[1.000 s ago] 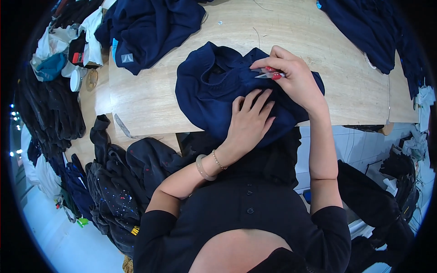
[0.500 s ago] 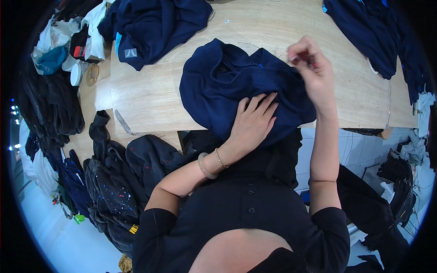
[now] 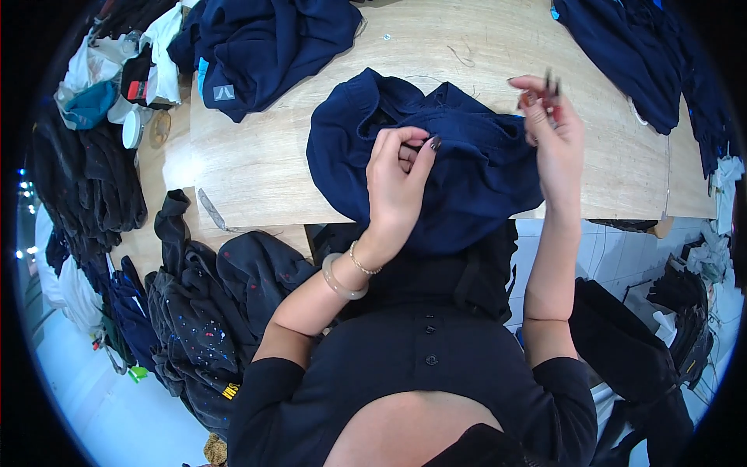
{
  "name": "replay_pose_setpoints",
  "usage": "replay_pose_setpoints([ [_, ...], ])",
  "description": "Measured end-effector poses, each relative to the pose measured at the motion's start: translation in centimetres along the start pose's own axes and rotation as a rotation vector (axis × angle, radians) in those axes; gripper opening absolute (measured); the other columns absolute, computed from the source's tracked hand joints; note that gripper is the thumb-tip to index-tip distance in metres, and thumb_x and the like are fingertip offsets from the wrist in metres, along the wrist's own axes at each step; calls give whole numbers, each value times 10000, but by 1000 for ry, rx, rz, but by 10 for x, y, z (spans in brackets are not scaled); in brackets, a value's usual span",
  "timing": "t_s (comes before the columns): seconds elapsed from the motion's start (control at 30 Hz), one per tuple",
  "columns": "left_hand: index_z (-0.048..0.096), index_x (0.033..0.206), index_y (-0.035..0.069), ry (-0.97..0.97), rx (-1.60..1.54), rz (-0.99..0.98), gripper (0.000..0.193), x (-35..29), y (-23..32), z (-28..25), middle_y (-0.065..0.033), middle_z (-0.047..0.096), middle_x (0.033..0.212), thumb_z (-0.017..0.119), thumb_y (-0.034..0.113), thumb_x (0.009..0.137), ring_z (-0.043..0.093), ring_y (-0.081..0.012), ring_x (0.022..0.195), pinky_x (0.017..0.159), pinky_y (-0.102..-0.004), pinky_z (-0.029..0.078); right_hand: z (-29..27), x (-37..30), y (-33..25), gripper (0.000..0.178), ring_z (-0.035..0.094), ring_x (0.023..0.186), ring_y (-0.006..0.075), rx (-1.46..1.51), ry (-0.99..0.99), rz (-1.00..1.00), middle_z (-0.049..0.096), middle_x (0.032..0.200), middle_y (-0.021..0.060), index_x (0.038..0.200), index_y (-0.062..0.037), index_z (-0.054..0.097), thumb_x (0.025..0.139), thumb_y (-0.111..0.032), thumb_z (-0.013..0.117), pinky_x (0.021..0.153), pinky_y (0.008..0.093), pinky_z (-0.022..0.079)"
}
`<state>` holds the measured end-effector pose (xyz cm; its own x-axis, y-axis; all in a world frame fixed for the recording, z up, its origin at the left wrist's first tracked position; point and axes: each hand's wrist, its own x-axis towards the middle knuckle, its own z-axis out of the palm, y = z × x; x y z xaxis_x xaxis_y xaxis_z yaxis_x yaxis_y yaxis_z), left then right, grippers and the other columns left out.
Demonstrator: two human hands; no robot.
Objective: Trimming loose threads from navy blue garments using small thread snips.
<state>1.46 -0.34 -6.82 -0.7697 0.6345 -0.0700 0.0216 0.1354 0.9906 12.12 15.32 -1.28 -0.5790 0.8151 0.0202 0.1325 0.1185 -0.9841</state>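
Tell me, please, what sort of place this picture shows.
Probably a garment workshop: a navy garment lies bunched on a wide wooden table, more navy clothing is heaped at its far side, and dark garments are piled at the left.

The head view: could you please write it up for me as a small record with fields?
Left hand: fingertips pinched together at the gathered band; whether they grip anything is unclear
Right hand: holds a small red-handled tool, blurred, near the garment's right side
Garment: navy, bunched, on the wooden table at its near edge
Upper left: navy garment with grey patch
Upper right: another navy garment
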Motion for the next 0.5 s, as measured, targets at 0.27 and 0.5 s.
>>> replay_pose_setpoints([
  [0.27,628,915,-33,-106,-28,162,84,24,-1,5,-59,602,861,631,-62,836,560,-107,650,578,-212,441,18,-13,57,159,581,876,80,-55,55,-53,628,949,43,1046,9,604,930,-99,601,839,213,450],
  [0.5,607,903,-20,-114,151,288,62,29,4,0,-91,625,791,609,-49,849,602,-167,669,589,-241,467,2,-14,30,228,598,890,136,-117,-209,-37,605,877,35,1011,-13,600,870,-180,668,790,252,465],
])
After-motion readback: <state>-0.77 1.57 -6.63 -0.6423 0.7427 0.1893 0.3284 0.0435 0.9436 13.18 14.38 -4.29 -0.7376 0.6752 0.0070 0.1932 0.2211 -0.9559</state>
